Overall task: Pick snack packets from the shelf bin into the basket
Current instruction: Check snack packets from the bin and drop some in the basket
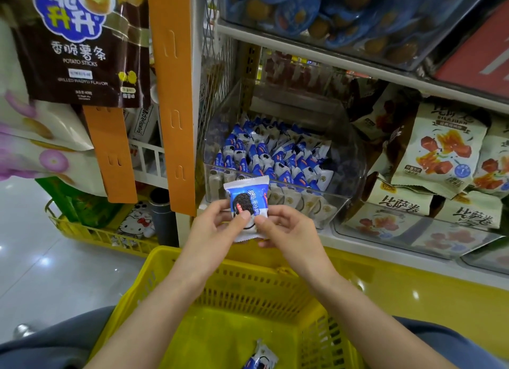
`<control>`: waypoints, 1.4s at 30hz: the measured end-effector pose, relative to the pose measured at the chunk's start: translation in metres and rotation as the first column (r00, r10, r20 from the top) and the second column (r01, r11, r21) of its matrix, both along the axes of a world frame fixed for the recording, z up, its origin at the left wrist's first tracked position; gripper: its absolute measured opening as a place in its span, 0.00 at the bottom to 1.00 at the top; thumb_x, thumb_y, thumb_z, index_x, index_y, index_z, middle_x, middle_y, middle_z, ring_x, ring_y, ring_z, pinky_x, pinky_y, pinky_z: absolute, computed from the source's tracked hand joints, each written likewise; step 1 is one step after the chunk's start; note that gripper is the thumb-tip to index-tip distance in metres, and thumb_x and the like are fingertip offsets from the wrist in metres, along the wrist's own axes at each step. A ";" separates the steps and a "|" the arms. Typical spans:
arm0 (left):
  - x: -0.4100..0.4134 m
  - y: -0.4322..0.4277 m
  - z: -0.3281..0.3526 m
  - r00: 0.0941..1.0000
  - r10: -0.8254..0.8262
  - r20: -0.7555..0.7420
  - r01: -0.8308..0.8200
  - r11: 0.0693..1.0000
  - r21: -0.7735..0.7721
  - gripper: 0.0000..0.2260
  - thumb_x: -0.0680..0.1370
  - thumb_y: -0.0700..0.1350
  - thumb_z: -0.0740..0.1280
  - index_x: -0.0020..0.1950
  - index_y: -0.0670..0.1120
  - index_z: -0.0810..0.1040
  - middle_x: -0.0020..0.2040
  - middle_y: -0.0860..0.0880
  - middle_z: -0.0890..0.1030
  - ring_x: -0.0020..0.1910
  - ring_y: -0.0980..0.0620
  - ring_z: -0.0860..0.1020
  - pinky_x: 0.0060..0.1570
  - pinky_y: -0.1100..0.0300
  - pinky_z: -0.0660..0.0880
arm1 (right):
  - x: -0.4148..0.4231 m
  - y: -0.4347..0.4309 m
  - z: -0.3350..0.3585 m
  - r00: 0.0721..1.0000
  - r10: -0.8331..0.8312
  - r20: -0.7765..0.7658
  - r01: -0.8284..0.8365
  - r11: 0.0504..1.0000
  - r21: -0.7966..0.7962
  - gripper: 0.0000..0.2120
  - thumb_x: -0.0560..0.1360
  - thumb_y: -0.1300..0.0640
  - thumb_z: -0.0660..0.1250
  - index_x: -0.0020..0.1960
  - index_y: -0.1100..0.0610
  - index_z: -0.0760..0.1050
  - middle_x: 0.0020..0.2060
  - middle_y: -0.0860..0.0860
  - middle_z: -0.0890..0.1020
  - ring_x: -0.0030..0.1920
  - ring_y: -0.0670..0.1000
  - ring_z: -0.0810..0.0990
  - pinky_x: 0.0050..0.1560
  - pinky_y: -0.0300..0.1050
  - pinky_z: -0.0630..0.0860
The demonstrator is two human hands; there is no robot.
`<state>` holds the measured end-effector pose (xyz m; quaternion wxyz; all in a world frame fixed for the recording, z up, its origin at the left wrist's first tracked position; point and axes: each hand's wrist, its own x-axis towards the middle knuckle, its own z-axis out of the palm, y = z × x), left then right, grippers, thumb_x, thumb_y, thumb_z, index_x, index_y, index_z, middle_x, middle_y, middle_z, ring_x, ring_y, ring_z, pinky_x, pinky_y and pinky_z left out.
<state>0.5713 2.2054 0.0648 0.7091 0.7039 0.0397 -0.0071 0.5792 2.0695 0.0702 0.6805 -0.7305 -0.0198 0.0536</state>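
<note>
**A:** We've got a packet [246, 207] pinched between both hands. The left hand [217, 225] has its thumb on the face, and the right hand [289, 228] has its fingers [271, 242] curled round the right edge.

**B:** Where are we holding it?

**A:** Just before the front wall of the bin [354, 159], above the far rim of the basket [248, 289]. The bin is open-topped and crowded with packets.

**B:** Room below us?

**A:** Plenty. The basket floor is mostly bare, with a second packet [260, 357] at its near edge.

Blue-and-white snack packet [246, 205] upright over yellow basket [248, 286] far rim; second packet [260, 358] lying inside; clear bin [349, 154] beyond, half full.
</note>
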 end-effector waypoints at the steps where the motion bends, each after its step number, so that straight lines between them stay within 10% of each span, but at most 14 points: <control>1: 0.000 0.001 0.001 0.999 -0.003 0.036 0.002 0.999 0.032 0.12 0.76 0.45 0.66 0.59 0.50 0.74 0.52 0.51 0.81 0.47 0.62 0.79 0.42 0.71 0.74 | -0.001 0.001 0.000 0.999 -0.012 0.030 0.013 0.999 -0.029 0.06 0.74 0.61 0.67 0.50 0.57 0.75 0.41 0.52 0.81 0.38 0.42 0.80 0.36 0.36 0.78; 6: 0.002 0.005 0.004 0.980 -0.026 0.195 -0.031 0.959 0.283 0.14 0.76 0.45 0.66 0.61 0.49 0.75 0.48 0.52 0.81 0.43 0.57 0.79 0.42 0.60 0.78 | -0.005 0.003 0.002 0.983 -0.040 0.179 0.065 0.989 -0.134 0.08 0.73 0.59 0.68 0.50 0.50 0.75 0.43 0.47 0.82 0.45 0.45 0.80 0.47 0.35 0.77; 9: 0.005 0.008 0.011 0.946 -0.070 0.317 -0.093 0.878 0.470 0.14 0.75 0.53 0.64 0.60 0.54 0.73 0.46 0.57 0.78 0.39 0.66 0.74 0.36 0.72 0.70 | -0.001 -0.002 0.014 0.973 -0.050 0.227 0.078 0.990 -0.118 0.09 0.72 0.58 0.69 0.49 0.46 0.76 0.40 0.42 0.83 0.42 0.41 0.80 0.45 0.32 0.76; 13: 0.030 0.021 0.032 0.877 -0.172 0.448 -0.192 0.731 0.655 0.18 0.77 0.55 0.57 0.66 0.55 0.65 0.59 0.59 0.71 0.57 0.63 0.68 0.53 0.68 0.65 | 0.033 -0.015 0.042 0.915 -0.148 0.376 0.219 0.964 -0.153 0.09 0.72 0.54 0.69 0.52 0.48 0.76 0.42 0.44 0.83 0.45 0.43 0.81 0.46 0.35 0.76; 22: 0.076 0.023 0.025 0.806 -0.409 0.428 -0.283 0.369 0.885 0.18 0.81 0.53 0.48 0.55 0.49 0.76 0.50 0.51 0.79 0.49 0.51 0.76 0.49 0.58 0.65 | 0.170 -0.024 0.063 0.888 -0.115 0.445 0.422 0.584 -0.693 0.15 0.76 0.54 0.65 0.59 0.62 0.75 0.54 0.59 0.80 0.55 0.56 0.78 0.47 0.40 0.68; 30: 0.078 0.023 0.017 0.752 -0.396 0.528 -0.382 0.391 0.837 0.19 0.79 0.51 0.50 0.40 0.48 0.79 0.35 0.51 0.80 0.35 0.52 0.76 0.40 0.58 0.68 | 0.217 -0.014 0.061 0.965 0.078 0.252 0.207 0.368 -0.906 0.08 0.78 0.54 0.60 0.55 0.56 0.72 0.44 0.54 0.74 0.38 0.50 0.72 0.41 0.43 0.66; 42: 0.078 0.021 0.016 0.749 -0.367 0.552 -0.392 0.427 0.815 0.21 0.80 0.50 0.48 0.43 0.47 0.80 0.37 0.51 0.81 0.37 0.52 0.76 0.44 0.56 0.71 | 0.229 -0.014 0.059 0.991 0.123 0.056 0.022 0.264 -0.964 0.20 0.77 0.49 0.63 0.66 0.57 0.69 0.61 0.56 0.75 0.53 0.51 0.74 0.47 0.40 0.67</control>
